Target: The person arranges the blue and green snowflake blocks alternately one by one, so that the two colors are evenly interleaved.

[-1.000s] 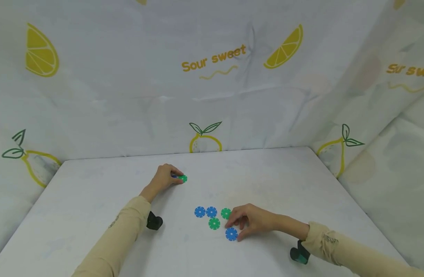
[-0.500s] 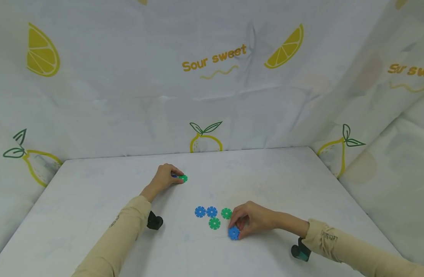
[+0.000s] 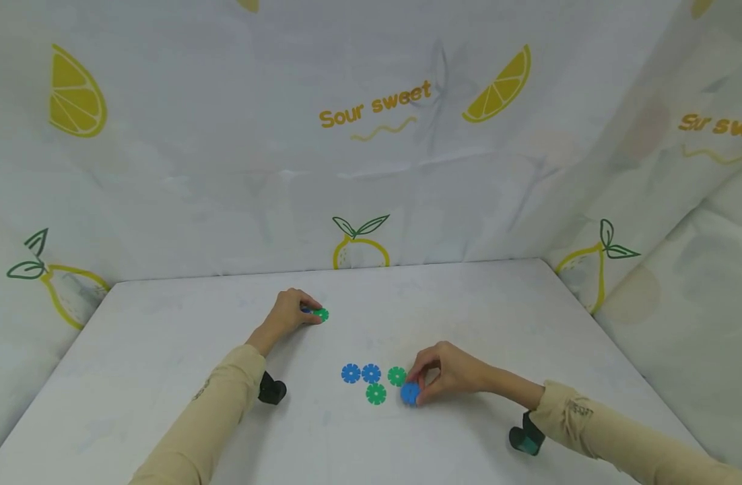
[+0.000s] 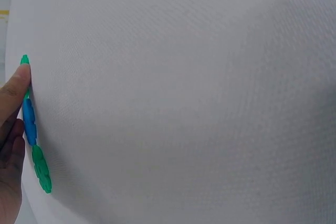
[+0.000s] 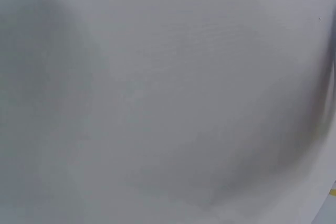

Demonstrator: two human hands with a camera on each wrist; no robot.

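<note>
Near the back of the white table, my left hand point(image 3: 289, 310) pinches a joined row of discs, its green end disc point(image 3: 324, 314) showing past the fingertips. In the left wrist view this row reads green, blue point(image 4: 29, 121), green point(image 4: 41, 169), edge-on beside the left hand point(image 4: 11, 129). My right hand point(image 3: 452, 370) pinches a blue disc point(image 3: 410, 394) between thumb and fingers. Just left of it lie a green disc point(image 3: 397, 376), another green disc point(image 3: 376, 394) and two blue discs point(image 3: 351, 373) point(image 3: 371, 373) side by side. The right wrist view shows mostly tabletop.
The white table point(image 3: 183, 364) runs back to a white curtain point(image 3: 225, 168) printed with lemons. Dark wrist devices are on both arms, one under the left wrist point(image 3: 272, 389) and one under the right point(image 3: 526, 435).
My right fingers have closed on the blue disc and moved it slightly away from me, up beside the nearest green disc. The left hand has stayed in place with its row.
</note>
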